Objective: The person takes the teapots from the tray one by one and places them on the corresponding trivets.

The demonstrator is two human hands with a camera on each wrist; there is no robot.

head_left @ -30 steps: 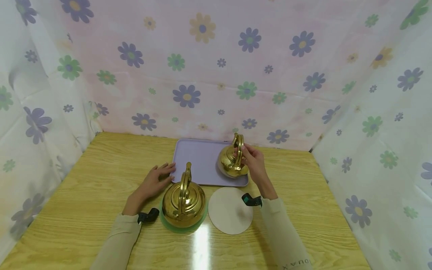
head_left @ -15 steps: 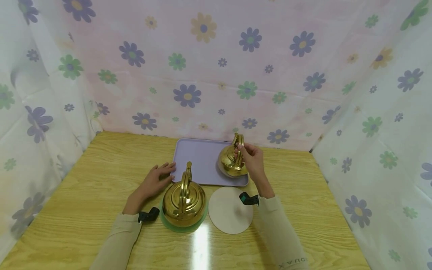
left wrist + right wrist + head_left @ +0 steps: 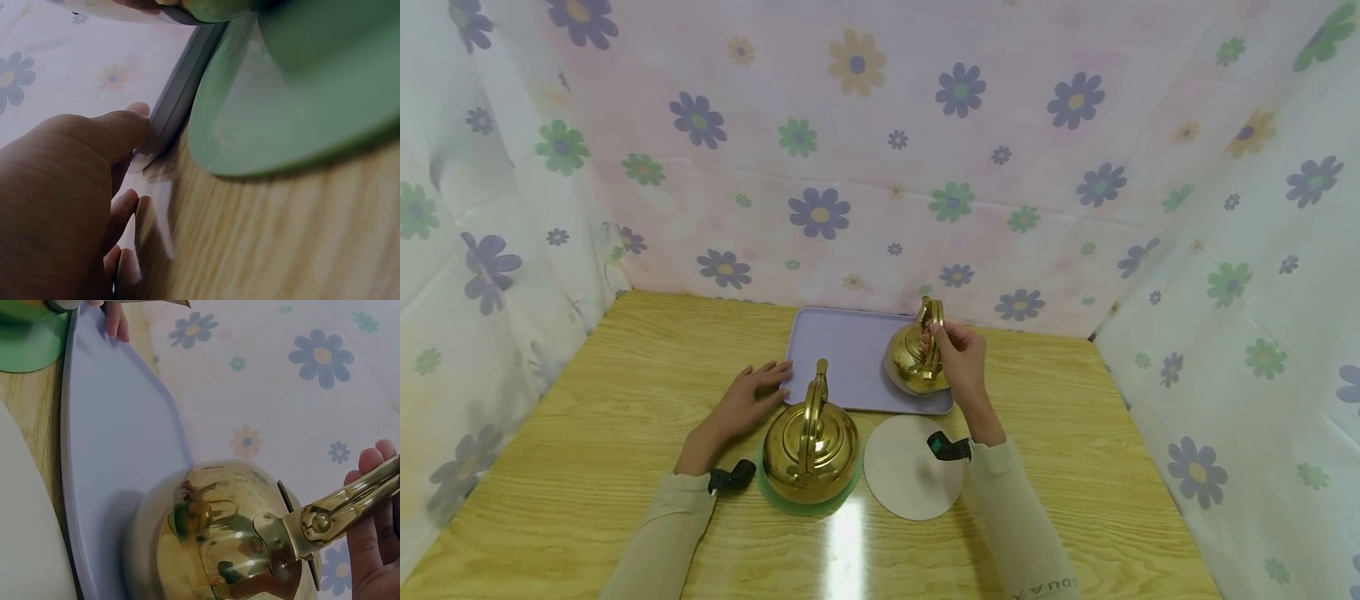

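By its upright handle, my right hand [image 3: 964,362] grips a small golden kettle [image 3: 912,364] at the right end of a lavender tray [image 3: 835,350]. In the right wrist view the fingers curl round the handle [image 3: 356,506] of that kettle; whether its base touches the tray I cannot tell. My left hand [image 3: 747,404] has its fingers spread, and they touch the tray's left edge. Beside that hand a larger golden kettle [image 3: 811,458] stands on a round green mat [image 3: 294,106], its spout pointing away from me.
A round white mat [image 3: 913,471] lies right of the green mat, in front of the tray. All of this is on a wood-grain table [image 3: 1075,467]. Flowered cloth [image 3: 880,167] hangs behind the table and along both sides.
My right wrist and forearm have shifted slightly to the left while the hand keeps its grip on the small kettle. The kettles, tray and left hand have hardly moved.
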